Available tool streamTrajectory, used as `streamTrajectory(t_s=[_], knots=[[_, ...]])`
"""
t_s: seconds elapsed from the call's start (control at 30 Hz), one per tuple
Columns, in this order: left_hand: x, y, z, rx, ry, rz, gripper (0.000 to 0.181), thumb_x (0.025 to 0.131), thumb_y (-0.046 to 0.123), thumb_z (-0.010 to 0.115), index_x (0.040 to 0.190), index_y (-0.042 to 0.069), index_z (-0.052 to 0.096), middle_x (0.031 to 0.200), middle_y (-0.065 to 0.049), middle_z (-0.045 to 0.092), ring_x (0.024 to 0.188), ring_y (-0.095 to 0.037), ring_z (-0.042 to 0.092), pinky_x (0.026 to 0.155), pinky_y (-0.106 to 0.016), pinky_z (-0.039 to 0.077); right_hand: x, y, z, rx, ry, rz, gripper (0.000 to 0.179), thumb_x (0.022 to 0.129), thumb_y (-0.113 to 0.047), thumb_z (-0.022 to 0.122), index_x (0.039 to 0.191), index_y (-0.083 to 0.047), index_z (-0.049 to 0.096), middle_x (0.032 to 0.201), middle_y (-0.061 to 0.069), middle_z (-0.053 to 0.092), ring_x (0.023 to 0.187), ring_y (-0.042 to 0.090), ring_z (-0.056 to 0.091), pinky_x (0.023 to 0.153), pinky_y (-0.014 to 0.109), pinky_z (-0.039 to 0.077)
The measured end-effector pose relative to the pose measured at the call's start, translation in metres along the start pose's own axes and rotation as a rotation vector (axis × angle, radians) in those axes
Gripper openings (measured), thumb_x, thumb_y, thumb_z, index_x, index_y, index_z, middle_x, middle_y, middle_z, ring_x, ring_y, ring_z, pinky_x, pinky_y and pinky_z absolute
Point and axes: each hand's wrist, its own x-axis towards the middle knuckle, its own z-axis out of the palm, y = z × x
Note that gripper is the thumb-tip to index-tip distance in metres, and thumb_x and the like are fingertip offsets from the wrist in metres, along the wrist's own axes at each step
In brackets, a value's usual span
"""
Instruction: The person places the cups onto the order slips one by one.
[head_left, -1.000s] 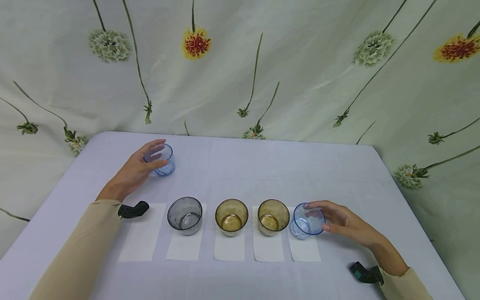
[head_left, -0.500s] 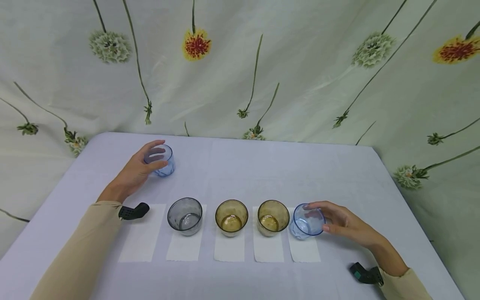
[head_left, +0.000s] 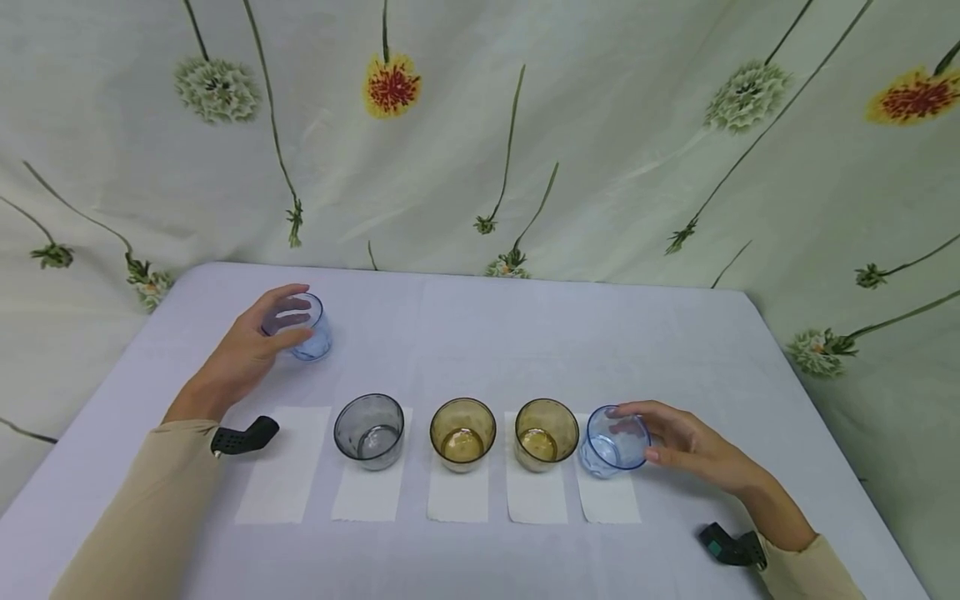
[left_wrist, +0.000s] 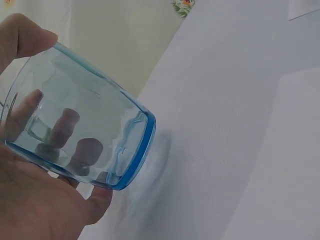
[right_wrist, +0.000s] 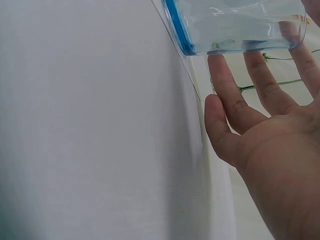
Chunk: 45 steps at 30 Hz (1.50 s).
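Note:
At the table's far left my left hand (head_left: pixel 238 350) grips a clear blue glass tumbler (head_left: pixel 318 337), thumb on the near side and fingers behind it. In the left wrist view, the fingers show through the wall of this tumbler (left_wrist: pixel 92 115), and its thick blue base hovers close over the cloth with a faint shadow beneath. A second blue tumbler (head_left: pixel 606 446) is at the right end of the row, over a white paper strip. My right hand (head_left: pixel 701 446) holds it between thumb and fingers; the right wrist view shows fingertips against the side of that tumbler (right_wrist: pixel 235 25).
Between the hands stand a grey tumbler (head_left: pixel 371 433) and two amber ones, the left amber tumbler (head_left: pixel 462 437) and the right amber tumbler (head_left: pixel 546 437), each on a paper strip. A bare paper strip (head_left: pixel 281 475) lies left of the grey one. Behind the table hangs a flowered cloth (head_left: pixel 600 150).
My left hand has moved a little to the left and slightly nearer with its blue tumbler during the last half second. The right hand and the other tumblers have stayed still.

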Motion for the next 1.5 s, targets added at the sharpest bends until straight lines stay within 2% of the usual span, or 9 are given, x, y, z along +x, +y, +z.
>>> streamTrajectory(t_s=[0.17,0.3,0.4,0.57,0.8,1.07,1.17,1.3,1.5], knots=[[-0.015,0.003,-0.003,0.022,0.011,0.023,0.067,0.098,0.016,0.065,0.156,0.021,0.031,0.147,-0.008,0.039,0.134,-0.022,0.042,0.09,-0.007,0.043,-0.001,-0.001,0.001,-0.007,0.005,0.003,0.051,0.096,0.012,0.049,0.146,0.002,0.042,0.152,0.004,0.047,0.137,0.015,0.049,0.112,0.02,0.037],[-0.029,0.004,-0.006,-0.06,-0.021,0.074,0.066,0.097,0.004,0.064,0.154,0.017,0.034,0.142,-0.003,0.044,0.128,-0.014,0.047,0.092,-0.008,0.044,0.0,0.0,0.001,-0.013,0.006,0.008,0.052,0.096,0.012,0.049,0.146,0.001,0.042,0.152,0.004,0.046,0.136,0.015,0.049,0.112,0.02,0.036],[-0.038,0.006,-0.008,-0.134,-0.061,0.146,0.066,0.095,-0.008,0.061,0.153,0.012,0.036,0.138,-0.002,0.047,0.125,-0.012,0.05,0.095,-0.01,0.045,0.0,0.0,0.001,-0.018,0.004,0.002,0.052,0.096,0.012,0.05,0.146,0.002,0.042,0.152,0.004,0.046,0.136,0.016,0.049,0.112,0.02,0.035],[-0.053,0.011,-0.01,-0.062,-0.098,0.229,0.065,0.093,-0.01,0.06,0.151,0.009,0.038,0.136,-0.001,0.051,0.123,-0.005,0.055,0.097,-0.01,0.045,0.0,-0.001,-0.001,-0.018,0.004,-0.008,0.051,0.096,0.012,0.049,0.146,0.003,0.042,0.152,0.005,0.046,0.137,0.015,0.048,0.113,0.02,0.035],[-0.069,0.013,-0.008,-0.11,-0.196,0.26,0.066,0.091,-0.018,0.057,0.15,0.002,0.036,0.142,-0.004,0.049,0.125,-0.007,0.057,0.097,-0.015,0.048,0.0,-0.003,0.0,-0.016,0.008,0.006,0.051,0.096,0.012,0.049,0.146,0.002,0.042,0.152,0.004,0.046,0.138,0.012,0.046,0.112,0.02,0.036],[-0.081,0.012,-0.005,-0.025,-0.284,0.273,0.069,0.088,-0.017,0.061,0.149,0.001,0.036,0.145,-0.011,0.046,0.128,-0.011,0.054,0.1,-0.016,0.047,0.0,-0.003,0.0,-0.001,0.011,0.01,0.05,0.097,0.011,0.049,0.146,0.003,0.042,0.153,0.002,0.046,0.139,0.011,0.045,0.112,0.019,0.035],[-0.085,0.013,-0.004,0.006,-0.321,0.274,0.07,0.087,-0.016,0.064,0.149,0.0,0.037,0.144,-0.017,0.045,0.129,-0.012,0.054,0.101,-0.016,0.046,-0.001,-0.004,0.0,0.004,0.014,0.011,0.05,0.097,0.01,0.049,0.146,0.004,0.041,0.153,0.002,0.046,0.14,0.01,0.044,0.113,0.018,0.034],[-0.091,0.012,-0.004,0.009,-0.362,0.269,0.07,0.086,-0.015,0.065,0.148,-0.003,0.036,0.14,-0.024,0.045,0.129,-0.013,0.055,0.1,-0.016,0.047,0.0,-0.004,0.0,0.006,0.013,0.013,0.05,0.097,0.01,0.049,0.146,0.004,0.041,0.153,0.002,0.046,0.14,0.01,0.044,0.113,0.018,0.033],[-0.094,0.004,-0.004,-0.02,-0.413,0.32,0.071,0.083,-0.017,0.066,0.147,-0.006,0.037,0.139,-0.023,0.048,0.126,-0.018,0.055,0.098,-0.016,0.046,0.0,-0.003,0.0,0.007,0.011,0.006,0.05,0.097,0.011,0.049,0.146,0.004,0.041,0.152,0.001,0.046,0.14,0.009,0.043,0.114,0.018,0.032]])
